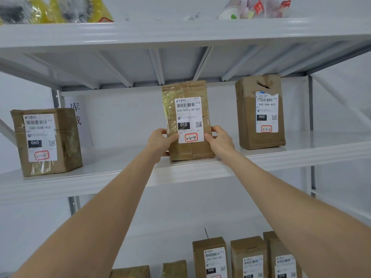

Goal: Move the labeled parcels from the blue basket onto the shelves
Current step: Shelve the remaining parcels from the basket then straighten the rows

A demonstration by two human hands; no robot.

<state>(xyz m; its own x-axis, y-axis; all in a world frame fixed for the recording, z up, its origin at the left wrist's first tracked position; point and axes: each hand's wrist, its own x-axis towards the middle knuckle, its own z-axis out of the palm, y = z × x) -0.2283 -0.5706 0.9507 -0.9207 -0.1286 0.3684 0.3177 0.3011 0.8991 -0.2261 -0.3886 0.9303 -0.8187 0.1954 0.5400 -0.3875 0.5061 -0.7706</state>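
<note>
Below the held parcel (188, 121) and nearest the camera, a row of lower parcels (210, 257) is cut off by the frame's bottom edge. The right forearm crosses the one farthest right, so only parts of their labels read.

Both forearms reach up to the held parcel. The left hand (160, 142) and right hand (219, 142) clasp its lower sides, thumbs on the front face and fingers wrapped behind, out of sight. Gripping low on both sides steadies a tall, narrow box and leaves the label uncovered.

The held parcel stands upright with its base on the front lip of the middle shelf (120, 173), its label facing out and marked 3-2-4 by hand. My judgement is that it faces outward so the code can be read from the aisle.

Well to the left of it stands a left parcel (47, 141) whose red-ringed code is smeared, possibly 3-2-1. To the right, apart from it, a right parcel (261, 112) reads 3-2-6. The slot between them suits the numbering.

Behind and left of the held parcel, a wall sheet (77, 115) shows characters partly hidden by the left parcel.

Above it, on the top shelf (180, 31), yellow bags (50, 9) and a clear bag (257, 9) are cropped by the frame.

The blue basket is not in view.
</note>
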